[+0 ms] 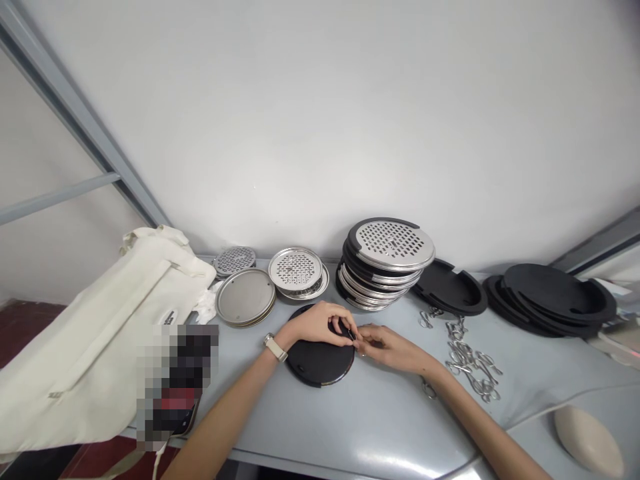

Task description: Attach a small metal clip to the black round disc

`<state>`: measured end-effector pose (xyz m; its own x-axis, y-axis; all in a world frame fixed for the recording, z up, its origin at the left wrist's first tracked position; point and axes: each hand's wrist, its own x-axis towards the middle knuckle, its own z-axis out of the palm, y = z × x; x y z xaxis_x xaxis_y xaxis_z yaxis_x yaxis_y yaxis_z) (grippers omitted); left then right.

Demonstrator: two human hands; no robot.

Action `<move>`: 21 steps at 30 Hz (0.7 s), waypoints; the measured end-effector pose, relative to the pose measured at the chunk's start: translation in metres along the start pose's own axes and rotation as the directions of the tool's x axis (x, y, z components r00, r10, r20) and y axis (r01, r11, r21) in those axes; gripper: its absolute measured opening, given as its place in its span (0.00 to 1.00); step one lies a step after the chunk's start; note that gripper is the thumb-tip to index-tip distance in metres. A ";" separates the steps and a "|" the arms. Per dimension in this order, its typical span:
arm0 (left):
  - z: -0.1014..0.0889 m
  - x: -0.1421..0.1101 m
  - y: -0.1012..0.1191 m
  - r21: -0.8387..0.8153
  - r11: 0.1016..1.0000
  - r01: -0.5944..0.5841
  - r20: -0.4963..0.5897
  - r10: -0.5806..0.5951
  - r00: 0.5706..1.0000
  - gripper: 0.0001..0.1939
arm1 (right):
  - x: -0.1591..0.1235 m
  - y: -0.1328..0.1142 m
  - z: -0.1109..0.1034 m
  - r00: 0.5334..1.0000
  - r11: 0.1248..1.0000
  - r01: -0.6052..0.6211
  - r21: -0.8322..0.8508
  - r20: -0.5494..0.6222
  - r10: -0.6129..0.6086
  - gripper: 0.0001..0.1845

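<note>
A round black disc [320, 363] lies on the grey table in front of me, with a dark rubber-like piece along its near rim. Above its right edge, my left hand [320, 325], with a watch on the wrist, is closed, thumb and fingers pinched together. My right hand [390, 348] meets it there, its fingertips also pinched. Between the fingertips shows a bit of a small metal wire ring [353, 335], mostly hidden by the fingers. Under my right forearm lies another loose wire ring [429, 388]. Several more metal rings and hooks [473, 363] are scattered to the right.
Behind the disc stands a tall stack of perforated metal plates [393, 243] with black rims. Smaller perforated plates [295, 268] and plain metal discs [245, 297] sit left of it. Black trays [555, 293] are at right. A cream bag [100, 340], blurred phone [183, 393] and computer mouse [587, 440] flank the workspace.
</note>
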<state>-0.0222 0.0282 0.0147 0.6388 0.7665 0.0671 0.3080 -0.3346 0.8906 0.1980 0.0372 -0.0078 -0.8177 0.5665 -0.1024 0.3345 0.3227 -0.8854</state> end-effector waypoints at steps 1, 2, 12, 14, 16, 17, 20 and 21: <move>0.000 0.000 0.000 0.002 1.000 -0.003 -0.001 0.003 1.000 0.11 | 0.000 0.000 0.000 1.000 1.000 0.000 0.006 0.003 0.000 0.21; 0.000 0.000 0.000 0.004 1.000 -0.006 -0.001 0.006 1.000 0.11 | 0.000 0.000 0.000 1.000 1.000 0.000 0.011 0.005 -0.001 0.21; -0.001 -0.001 0.002 -0.007 0.999 -0.041 0.000 0.041 0.999 0.11 | 0.001 0.001 0.001 1.000 1.000 -0.001 0.017 0.019 0.001 0.20; -0.001 -0.001 0.001 -0.003 0.999 -0.042 0.002 0.042 0.999 0.11 | 0.001 0.001 0.000 1.000 1.000 0.006 0.008 0.017 -0.007 0.19; -0.001 -0.001 0.001 0.004 0.999 -0.040 0.002 0.040 0.999 0.11 | 0.001 0.001 0.000 1.000 1.000 0.014 -0.007 0.017 -0.014 0.18; -0.001 0.000 0.001 0.008 0.999 -0.036 0.003 0.036 0.999 0.11 | 0.001 0.001 0.001 1.000 1.000 0.018 -0.013 0.017 -0.018 0.17; -0.001 0.000 0.002 0.012 1.000 -0.020 0.005 0.020 1.000 0.10 | 0.001 0.002 0.001 0.999 0.999 0.029 -0.030 0.019 -0.028 0.15; -0.001 0.000 0.002 0.010 1.000 -0.015 0.005 0.015 1.000 0.11 | 0.000 0.002 0.001 0.999 0.999 0.032 -0.037 0.018 -0.031 0.15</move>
<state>-0.0225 0.0280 0.0166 0.6469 0.7586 0.0780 0.3058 -0.3518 0.8847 0.1980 0.0376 -0.0102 -0.8361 0.5422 -0.0831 0.3255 0.3686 -0.8707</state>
